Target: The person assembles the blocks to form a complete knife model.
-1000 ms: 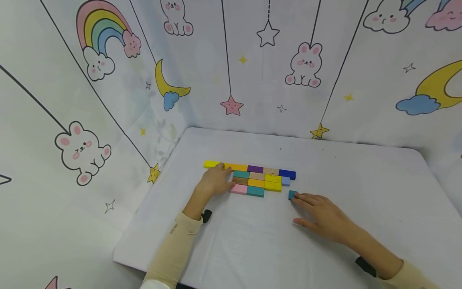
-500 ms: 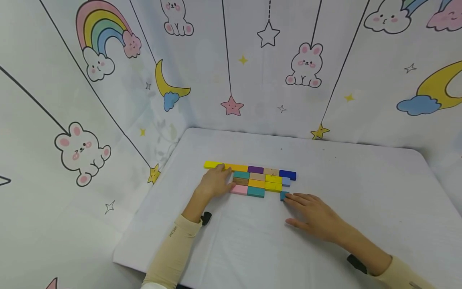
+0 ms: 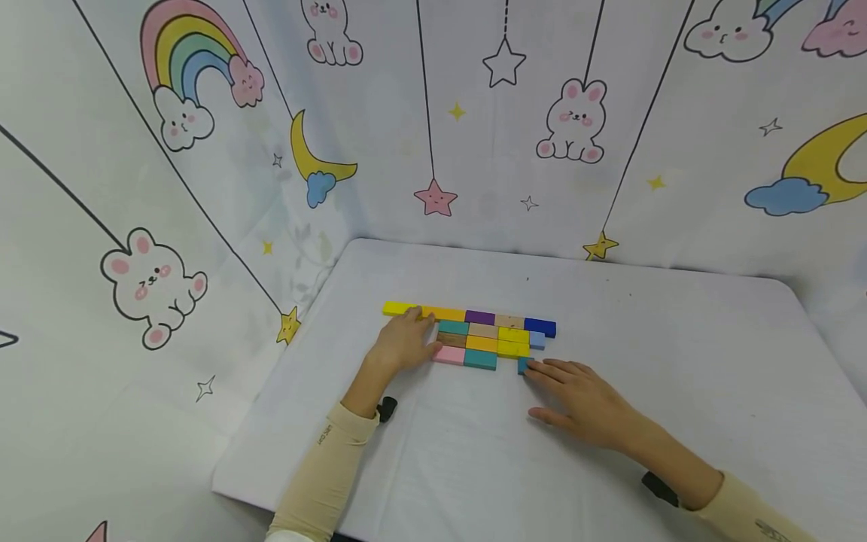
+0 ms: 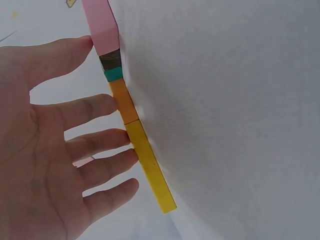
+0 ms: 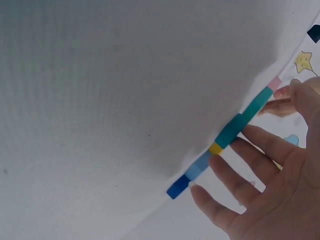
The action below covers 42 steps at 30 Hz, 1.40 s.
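Observation:
Flat coloured blocks lie in rows in the middle of the table. My left hand (image 3: 400,342) rests at their left end, fingertips against the long yellow block (image 4: 151,167) and the orange block (image 4: 123,101), thumb by the pink block (image 3: 449,355). With extended fingers, my right hand (image 3: 589,403) touches a small blue-green block (image 3: 524,366) in front of the yellow blocks (image 3: 512,349). A gap separates that block from the teal block (image 3: 480,360) beside the pink one in the front row. Its right part is hidden under my fingertips.
The back row also holds purple (image 3: 479,318), tan (image 3: 509,322) and dark blue (image 3: 539,327) blocks. A light blue block (image 3: 536,341) sits at the right end of the second row. Printed cloth walls (image 3: 474,150) stand behind and left of the white table (image 3: 677,339).
My right hand has slid the small blue-green block leftward along the table, closer to the teal block in the front row. The left hand has stayed in place.

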Available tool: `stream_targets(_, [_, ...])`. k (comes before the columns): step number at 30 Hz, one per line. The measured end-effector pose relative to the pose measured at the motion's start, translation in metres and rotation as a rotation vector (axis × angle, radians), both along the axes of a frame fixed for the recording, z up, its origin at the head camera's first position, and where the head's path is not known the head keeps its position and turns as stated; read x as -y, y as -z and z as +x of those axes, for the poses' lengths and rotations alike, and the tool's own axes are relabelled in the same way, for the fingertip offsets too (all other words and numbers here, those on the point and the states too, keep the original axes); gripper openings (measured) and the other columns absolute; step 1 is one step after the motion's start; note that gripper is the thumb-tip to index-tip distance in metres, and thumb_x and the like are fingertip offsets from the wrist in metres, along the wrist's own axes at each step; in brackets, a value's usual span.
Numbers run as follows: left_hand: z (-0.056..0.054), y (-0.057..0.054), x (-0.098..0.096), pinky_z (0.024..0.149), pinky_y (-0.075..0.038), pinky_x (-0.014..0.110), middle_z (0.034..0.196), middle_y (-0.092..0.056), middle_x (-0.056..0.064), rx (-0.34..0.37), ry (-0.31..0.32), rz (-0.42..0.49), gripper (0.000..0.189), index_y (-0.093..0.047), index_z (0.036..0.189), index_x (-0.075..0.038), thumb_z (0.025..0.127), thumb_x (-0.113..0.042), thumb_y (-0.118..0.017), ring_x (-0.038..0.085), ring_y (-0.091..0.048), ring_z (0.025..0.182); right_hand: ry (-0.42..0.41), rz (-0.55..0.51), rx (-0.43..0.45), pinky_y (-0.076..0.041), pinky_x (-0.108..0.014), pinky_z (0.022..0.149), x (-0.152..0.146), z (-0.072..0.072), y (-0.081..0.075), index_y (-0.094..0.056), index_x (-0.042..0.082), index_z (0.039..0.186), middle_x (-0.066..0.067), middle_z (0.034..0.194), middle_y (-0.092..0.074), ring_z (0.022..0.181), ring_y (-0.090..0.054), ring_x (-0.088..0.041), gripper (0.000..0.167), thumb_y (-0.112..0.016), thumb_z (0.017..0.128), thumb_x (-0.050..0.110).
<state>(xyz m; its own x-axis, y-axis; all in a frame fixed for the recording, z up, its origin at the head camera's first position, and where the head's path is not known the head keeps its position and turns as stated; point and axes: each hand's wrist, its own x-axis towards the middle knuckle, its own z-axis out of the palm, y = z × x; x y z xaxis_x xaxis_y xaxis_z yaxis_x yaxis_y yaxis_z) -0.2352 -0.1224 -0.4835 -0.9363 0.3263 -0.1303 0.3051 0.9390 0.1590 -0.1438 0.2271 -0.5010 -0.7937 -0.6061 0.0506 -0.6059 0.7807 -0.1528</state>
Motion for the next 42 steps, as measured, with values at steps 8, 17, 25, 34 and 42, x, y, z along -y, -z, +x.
stream_targets(8, [0.0, 0.001, 0.001, 0.118, -0.038, 0.052, 0.163, -0.04, 0.018, -0.003, -0.006, -0.002, 0.068, -0.05, 0.156, -0.012, 0.102, -0.051, -0.062, 0.039, -0.043, 0.146, -0.022, -0.006, -0.007, -0.039, -0.059, 0.116, 0.006, -0.002, 0.0, -0.054, 0.016, 0.154, -0.004, 0.157, -0.052, 0.143, -0.048, -0.032, 0.075, -0.067, 0.096, 0.061])
stream_targets(17, [0.001, -0.003, -0.001, 0.117, -0.041, 0.051, 0.163, -0.04, 0.019, 0.007, -0.015, 0.003, 0.068, -0.049, 0.157, -0.011, 0.102, -0.05, -0.062, 0.038, -0.044, 0.146, -0.033, 0.013, -0.008, -0.038, -0.059, 0.116, 0.014, -0.006, -0.002, -0.057, 0.017, 0.152, -0.005, 0.155, -0.054, 0.142, -0.049, -0.033, 0.071, -0.066, 0.096, 0.061])
stream_targets(25, [0.001, -0.003, 0.0, 0.116, -0.042, 0.051, 0.163, -0.04, 0.019, 0.006, -0.016, 0.004, 0.069, -0.048, 0.157, -0.012, 0.102, -0.051, -0.062, 0.038, -0.046, 0.145, -0.038, 0.009, 0.008, -0.038, -0.059, 0.116, 0.024, -0.007, -0.004, -0.058, 0.02, 0.151, -0.003, 0.154, -0.055, 0.142, -0.049, -0.033, 0.069, -0.066, 0.096, 0.062])
stream_targets(34, [0.001, 0.0, 0.0, 0.115, -0.043, 0.051, 0.163, -0.04, 0.018, 0.003, -0.014, 0.005, 0.068, -0.049, 0.157, -0.012, 0.102, -0.049, -0.062, 0.038, -0.046, 0.144, -0.044, 0.029, 0.021, -0.039, -0.059, 0.116, 0.029, -0.01, -0.001, -0.055, 0.022, 0.153, -0.001, 0.158, -0.052, 0.142, -0.049, -0.032, 0.071, -0.064, 0.097, 0.063])
stream_targets(42, [0.001, -0.003, 0.0, 0.114, -0.044, 0.051, 0.163, -0.04, 0.018, 0.008, -0.015, -0.003, 0.068, -0.048, 0.157, -0.012, 0.102, -0.05, -0.062, 0.038, -0.047, 0.143, -0.055, 0.02, 0.002, -0.04, -0.058, 0.114, 0.031, -0.011, -0.001, -0.055, 0.021, 0.153, -0.001, 0.158, -0.051, 0.141, -0.05, -0.033, 0.07, -0.064, 0.097, 0.063])
